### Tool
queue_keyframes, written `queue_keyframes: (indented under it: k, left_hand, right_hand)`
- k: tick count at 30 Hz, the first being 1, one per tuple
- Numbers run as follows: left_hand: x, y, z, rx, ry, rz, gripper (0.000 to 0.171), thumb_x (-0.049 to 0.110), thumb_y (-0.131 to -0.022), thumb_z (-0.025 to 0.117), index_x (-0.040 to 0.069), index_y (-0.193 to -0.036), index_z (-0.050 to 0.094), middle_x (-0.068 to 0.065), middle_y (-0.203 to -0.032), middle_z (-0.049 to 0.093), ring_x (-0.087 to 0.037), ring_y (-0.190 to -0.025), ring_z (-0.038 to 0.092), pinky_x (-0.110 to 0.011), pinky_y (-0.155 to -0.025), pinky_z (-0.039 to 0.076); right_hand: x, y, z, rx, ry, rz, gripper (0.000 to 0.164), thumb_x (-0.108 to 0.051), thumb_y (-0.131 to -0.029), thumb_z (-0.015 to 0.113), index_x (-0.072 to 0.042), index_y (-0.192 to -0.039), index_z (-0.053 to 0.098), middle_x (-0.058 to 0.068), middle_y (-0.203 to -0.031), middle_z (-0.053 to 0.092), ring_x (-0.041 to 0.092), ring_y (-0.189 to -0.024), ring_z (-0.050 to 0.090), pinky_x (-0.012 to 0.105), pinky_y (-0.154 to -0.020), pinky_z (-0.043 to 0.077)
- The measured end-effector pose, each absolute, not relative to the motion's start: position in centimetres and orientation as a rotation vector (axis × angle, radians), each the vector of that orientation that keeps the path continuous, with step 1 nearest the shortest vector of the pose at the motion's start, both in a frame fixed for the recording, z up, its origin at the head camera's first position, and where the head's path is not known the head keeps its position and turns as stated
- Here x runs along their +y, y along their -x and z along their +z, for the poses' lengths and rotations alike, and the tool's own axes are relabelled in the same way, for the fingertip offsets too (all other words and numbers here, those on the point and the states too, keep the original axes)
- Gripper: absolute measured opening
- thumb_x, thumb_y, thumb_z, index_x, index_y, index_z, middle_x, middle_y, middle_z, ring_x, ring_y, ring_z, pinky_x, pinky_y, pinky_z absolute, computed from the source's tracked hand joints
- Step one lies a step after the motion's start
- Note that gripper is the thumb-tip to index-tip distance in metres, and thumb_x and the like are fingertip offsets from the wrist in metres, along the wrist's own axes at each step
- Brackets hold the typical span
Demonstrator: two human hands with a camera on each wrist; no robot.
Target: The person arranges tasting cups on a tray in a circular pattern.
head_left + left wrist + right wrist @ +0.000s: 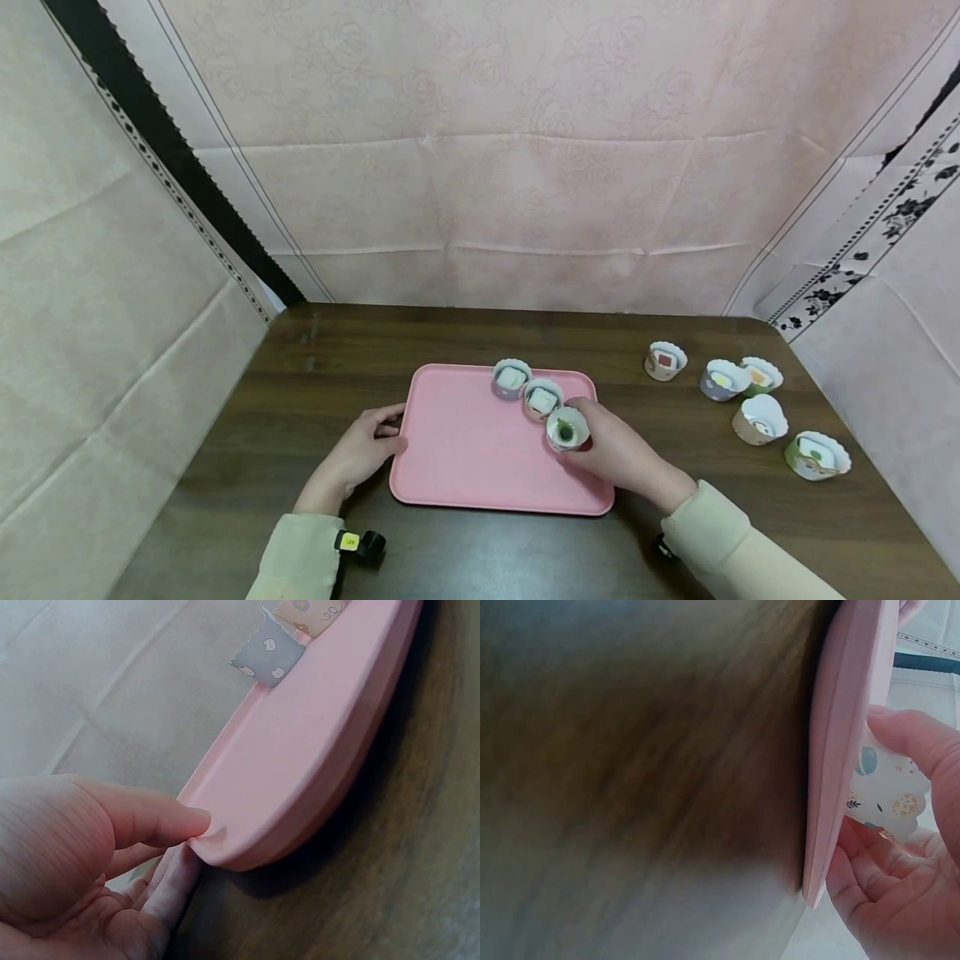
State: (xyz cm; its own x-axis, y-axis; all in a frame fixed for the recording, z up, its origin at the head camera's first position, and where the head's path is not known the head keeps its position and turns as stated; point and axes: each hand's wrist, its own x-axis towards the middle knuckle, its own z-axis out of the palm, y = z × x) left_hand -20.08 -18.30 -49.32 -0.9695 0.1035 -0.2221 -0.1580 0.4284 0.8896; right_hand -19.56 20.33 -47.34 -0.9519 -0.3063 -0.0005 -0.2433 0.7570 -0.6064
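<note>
A pink rectangular tray [472, 467] lies on the brown table. My left hand [366, 450] pinches its left rim; in the left wrist view the thumb [187, 820] is over the rim and the fingers are under it. My right hand [618, 446] grips a scallop-edged paper baking cup [567, 430] with a green piece inside, at the tray's right side. The right wrist view shows that cup's printed wall [889, 780] between thumb and fingers. Two more cups, a grey-blue one [512, 379] and a beige one [543, 398], stand on the tray in a diagonal row with it.
Right of the tray stand several similar cups: one with a red patch [665, 361], a blue-grey one [723, 380], a green one [761, 375] touching it, a beige one [760, 419] and a green-patterned one [817, 456]. Pale cloth [487, 208] hangs behind the table.
</note>
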Motion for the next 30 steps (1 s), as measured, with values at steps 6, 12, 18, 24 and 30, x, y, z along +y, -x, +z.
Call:
queue_keyframes:
  k: [6, 12, 18, 24, 30]
  left_hand:
    - [-18.3, 20.2, -49.3, 2.441, 0.053, 1.556, 0.053, 0.009, -0.088, 0.067, 0.012, -0.139, 0.052, -0.012, -0.133, 0.043, -0.026, -0.111, 0.051, -0.036, -0.082, 0.050]
    - [-18.4, 20.2, -49.3, 2.445, 0.049, 1.549, 0.053, 0.009, -0.088, 0.067, 0.013, -0.139, 0.052, -0.012, -0.133, 0.042, -0.026, -0.111, 0.051, -0.036, -0.082, 0.050]
    - [-18.4, 20.3, -49.3, 2.443, 0.056, 1.551, 0.053, 0.009, -0.089, 0.067, 0.013, -0.140, 0.052, -0.012, -0.134, 0.042, -0.025, -0.111, 0.050, -0.036, -0.083, 0.050]
    - [-18.3, 20.1, -49.3, 2.444, 0.052, 1.558, 0.053, 0.009, -0.089, 0.067, 0.013, -0.139, 0.052, -0.012, -0.134, 0.042, -0.026, -0.110, 0.050, -0.036, -0.082, 0.050]
    - [-18.3, 20.1, -49.4, 2.444, 0.055, 1.563, 0.053, 0.009, -0.088, 0.067, 0.013, -0.139, 0.053, -0.012, -0.134, 0.042, -0.026, -0.110, 0.050, -0.036, -0.083, 0.050]
  right_hand:
    - [20.9, 19.4, -46.2, 2.872, 0.536, -0.957, 0.079, -0.041, -0.070, 0.086, -0.009, -0.133, 0.049, 0.000, -0.112, 0.058, 0.013, -0.097, 0.056, 0.038, -0.086, 0.048]
    - [22.5, 19.7, -44.7, 2.930, 0.548, -0.954, 0.086, -0.060, -0.071, 0.077, -0.008, -0.135, 0.049, 0.004, -0.113, 0.060, 0.020, -0.099, 0.058, 0.040, -0.082, 0.049]
    - [24.2, 20.6, -44.3, 3.024, 0.457, -0.995, 0.083, -0.058, -0.076, 0.074, -0.007, -0.136, 0.048, 0.011, -0.119, 0.059, 0.027, -0.107, 0.057, 0.048, -0.088, 0.047]
    - [25.9, 21.7, -44.6, 3.115, 0.274, -1.046, 0.090, -0.062, -0.076, 0.071, -0.005, -0.140, 0.043, 0.016, -0.126, 0.054, 0.034, -0.117, 0.051, 0.055, -0.093, 0.042]
    - [27.2, 22.7, -45.4, 3.217, 0.050, -1.131, 0.096, -0.061, -0.077, 0.071, 0.000, -0.142, 0.037, 0.022, -0.132, 0.047, 0.039, -0.121, 0.045, 0.058, -0.095, 0.039]
